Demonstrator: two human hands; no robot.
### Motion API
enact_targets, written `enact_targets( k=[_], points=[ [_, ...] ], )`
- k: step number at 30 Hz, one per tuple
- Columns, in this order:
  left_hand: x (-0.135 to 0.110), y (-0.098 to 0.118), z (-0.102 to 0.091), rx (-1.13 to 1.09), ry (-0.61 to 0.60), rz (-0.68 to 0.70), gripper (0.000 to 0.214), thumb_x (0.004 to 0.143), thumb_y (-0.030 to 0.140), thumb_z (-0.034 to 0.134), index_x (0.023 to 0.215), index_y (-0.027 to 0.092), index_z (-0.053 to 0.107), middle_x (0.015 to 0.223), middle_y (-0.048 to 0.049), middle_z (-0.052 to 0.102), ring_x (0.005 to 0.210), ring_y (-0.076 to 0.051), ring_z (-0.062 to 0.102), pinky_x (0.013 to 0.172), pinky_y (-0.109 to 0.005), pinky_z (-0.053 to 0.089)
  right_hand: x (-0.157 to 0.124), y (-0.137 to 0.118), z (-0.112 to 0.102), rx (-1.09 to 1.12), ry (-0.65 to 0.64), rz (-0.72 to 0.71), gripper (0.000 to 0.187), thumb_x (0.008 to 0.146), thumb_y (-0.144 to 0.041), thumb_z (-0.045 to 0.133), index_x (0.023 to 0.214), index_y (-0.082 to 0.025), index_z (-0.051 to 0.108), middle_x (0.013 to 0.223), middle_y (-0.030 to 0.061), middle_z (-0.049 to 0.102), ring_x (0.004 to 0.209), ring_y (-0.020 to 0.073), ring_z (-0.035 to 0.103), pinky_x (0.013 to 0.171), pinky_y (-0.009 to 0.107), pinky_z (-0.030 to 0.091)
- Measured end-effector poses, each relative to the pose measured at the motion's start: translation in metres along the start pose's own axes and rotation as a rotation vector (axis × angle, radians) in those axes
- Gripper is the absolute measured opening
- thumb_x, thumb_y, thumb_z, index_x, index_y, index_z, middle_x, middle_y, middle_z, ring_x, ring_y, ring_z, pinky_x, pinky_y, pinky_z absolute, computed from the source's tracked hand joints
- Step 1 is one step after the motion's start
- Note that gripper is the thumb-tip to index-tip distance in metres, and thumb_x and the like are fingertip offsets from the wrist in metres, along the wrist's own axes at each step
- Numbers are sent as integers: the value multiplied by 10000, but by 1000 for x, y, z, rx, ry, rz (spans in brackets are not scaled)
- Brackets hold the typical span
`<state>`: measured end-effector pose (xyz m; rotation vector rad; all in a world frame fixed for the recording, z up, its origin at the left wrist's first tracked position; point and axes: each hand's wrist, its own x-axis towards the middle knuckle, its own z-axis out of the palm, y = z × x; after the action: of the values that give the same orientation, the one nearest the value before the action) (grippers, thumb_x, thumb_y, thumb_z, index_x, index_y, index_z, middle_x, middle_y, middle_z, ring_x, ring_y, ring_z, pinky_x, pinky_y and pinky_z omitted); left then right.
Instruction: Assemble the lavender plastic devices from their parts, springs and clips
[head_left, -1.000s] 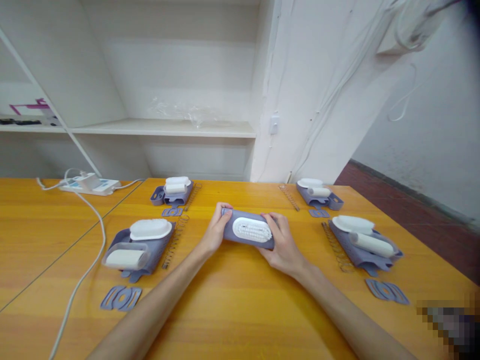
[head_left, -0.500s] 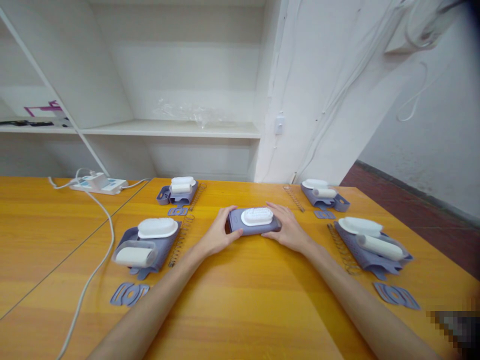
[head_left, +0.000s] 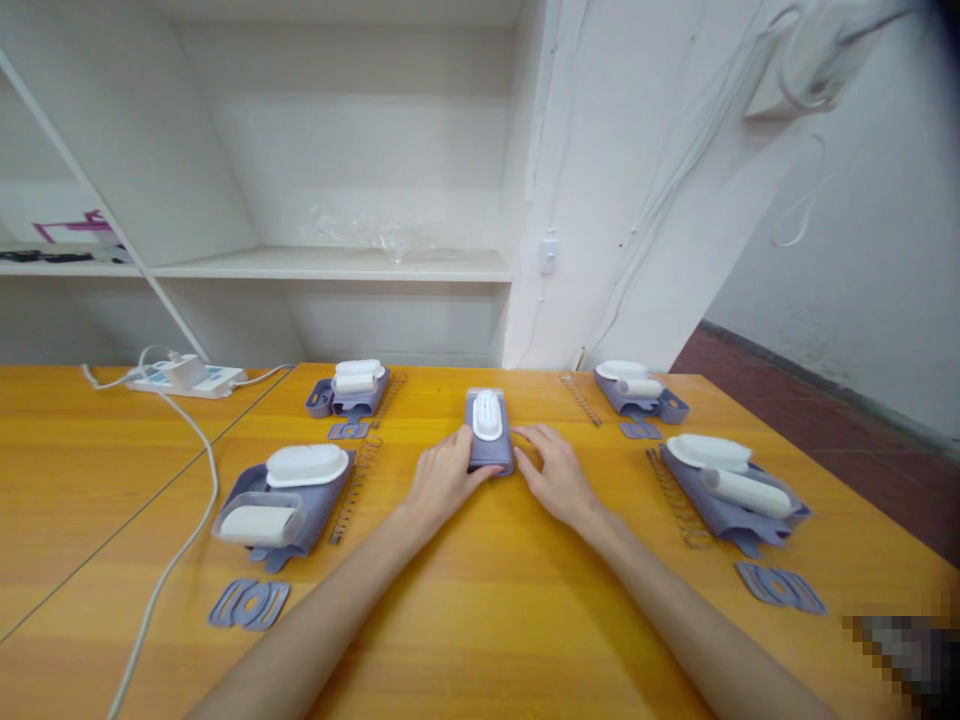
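Observation:
A purple case with a white brush insert [head_left: 488,428] lies flat on the yellow wooden table [head_left: 480,600], its long side pointing away from me. My left hand [head_left: 442,478] rests at its near left corner, fingertips touching the case. My right hand [head_left: 553,475] lies flat just right of it, fingers stretched out toward the case's near end. Neither hand grips it.
Sets of loose purple and white parts lie around: near left [head_left: 281,495], far left [head_left: 351,388], far right [head_left: 636,389], near right [head_left: 731,492]. Metal springs [head_left: 354,482] and flat purple pieces [head_left: 249,603] lie beside them. A power strip with cable [head_left: 184,377] sits far left.
The case was held up in both hands, then set down on the table and turned from crosswise to lengthwise, farther from me. My hands have loosened from it.

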<state>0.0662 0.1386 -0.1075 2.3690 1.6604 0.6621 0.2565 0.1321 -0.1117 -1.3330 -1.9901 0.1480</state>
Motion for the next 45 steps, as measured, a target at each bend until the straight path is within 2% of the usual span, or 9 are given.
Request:
enact_targets(
  k=[6, 11, 18, 21, 28, 31, 34, 39, 45],
  points=[
    [45, 8, 9, 70, 17, -90, 465, 818, 590, 480, 1066, 201, 426, 1005, -149, 642, 916, -302, 627, 725, -327, 411, -34, -10, -17, -25, -74, -6, 323, 878, -203, 457, 1190, -246, 525, 1138, 71, 579, 1058, 231, 532, 909, 429, 425],
    [70, -4, 9, 80, 3, -75, 422, 826, 556, 497, 1051, 206, 424, 1014, -141, 641, 928, -291, 625, 730, -318, 413, -56, -3, -25, -74, -125, -29, 323, 871, -187, 457, 1185, -231, 525, 1147, 82, 577, 1063, 242, 528, 903, 440, 430],
    [74, -18, 2, 62, -8, -98, 421, 814, 532, 531, 1059, 216, 399, 1015, -129, 635, 937, -280, 622, 735, -316, 417, -61, 3, -28, -105, -145, -35, 308, 868, -181, 459, 1164, -225, 531, 1120, 92, 577, 1025, 253, 523, 869, 451, 435],
    [67, -17, 2, 62, 3, -42, 392, 842, 483, 506, 1098, 208, 391, 1011, -126, 629, 920, -269, 622, 728, -315, 421, -63, 2, -27, -116, -154, -56, 300, 865, -178, 464, 1153, -217, 538, 1113, 95, 576, 1010, 250, 522, 862, 448, 439],
    [19, -12, -7, 19, -16, 85, 291, 912, 365, 412, 1152, 203, 390, 975, -73, 622, 871, -203, 614, 700, -273, 421, -76, -14, -32, -117, -228, -100, 333, 863, -169, 465, 1186, -209, 535, 1154, 103, 556, 1053, 243, 505, 909, 448, 432],
    [-22, -7, -14, 32, -80, 179, 197, 945, 336, 335, 1043, 208, 449, 927, -50, 623, 823, -179, 607, 677, -260, 409, -89, -21, -38, -127, -275, -123, 346, 867, -173, 462, 1202, -218, 533, 1201, 104, 541, 1097, 243, 494, 943, 454, 426],
    [-73, -1, -19, 130, -193, 299, 258, 961, 295, 274, 850, 202, 488, 821, -33, 613, 727, -171, 581, 629, -266, 381, -104, -24, -44, -149, -314, -154, 336, 883, -197, 452, 1206, -232, 536, 1263, 99, 516, 1172, 247, 461, 1000, 479, 393],
    [-141, -2, -26, 182, -249, 422, 201, 931, 233, 345, 816, 211, 508, 767, -22, 595, 677, -177, 546, 600, -286, 344, -117, -21, -49, -199, -355, -216, 351, 902, -233, 443, 1246, -248, 513, 1370, 82, 445, 1291, 249, 364, 1059, 515, 333],
    [-152, -4, -30, 158, -230, 378, 185, 915, 212, 376, 781, 214, 504, 718, -7, 591, 629, -167, 538, 570, -291, 313, -120, -20, -50, -236, -345, -239, 361, 897, -259, 462, 1255, -262, 508, 1366, 76, 456, 1276, 245, 398, 1036, 489, 378]
  ],
)
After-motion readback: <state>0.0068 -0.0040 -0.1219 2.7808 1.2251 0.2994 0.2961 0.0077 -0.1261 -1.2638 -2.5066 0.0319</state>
